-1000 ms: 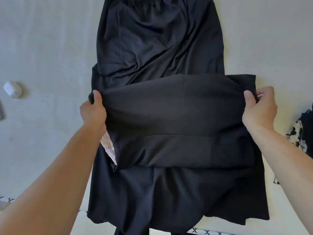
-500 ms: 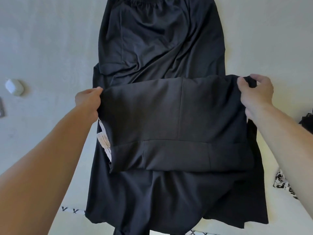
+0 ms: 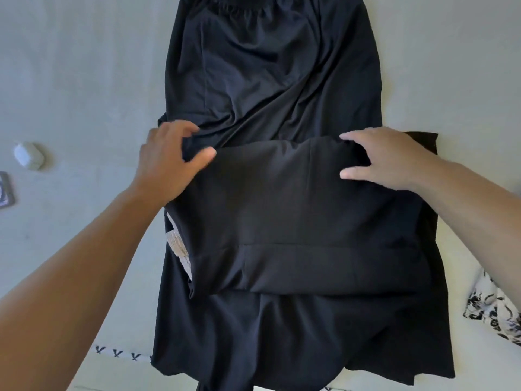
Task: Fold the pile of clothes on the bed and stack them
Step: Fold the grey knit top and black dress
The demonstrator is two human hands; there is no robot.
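Note:
A long black garment (image 3: 267, 80) lies flat on the grey bed sheet (image 3: 84, 80), its gathered waistband at the far end. Its lower part is doubled back as a folded panel (image 3: 296, 215) across the middle. My left hand (image 3: 166, 159) grips the panel's far left corner, thumb on top and fingers over the edge. My right hand (image 3: 380, 156) grips the far right part of the same edge between thumb and fingers. A strip of beige lace (image 3: 177, 248) peeks out under the panel's left side.
A small white object (image 3: 28, 155) and a dark flat item (image 3: 4, 190) lie on the sheet at the left. A black-and-white floral cloth (image 3: 493, 311) sits at the right edge. Embroidered trim (image 3: 115, 352) marks the near edge of the sheet.
Both hands have moved inward along the panel's far edge and lowered it onto the garment. The panel now lies flatter.

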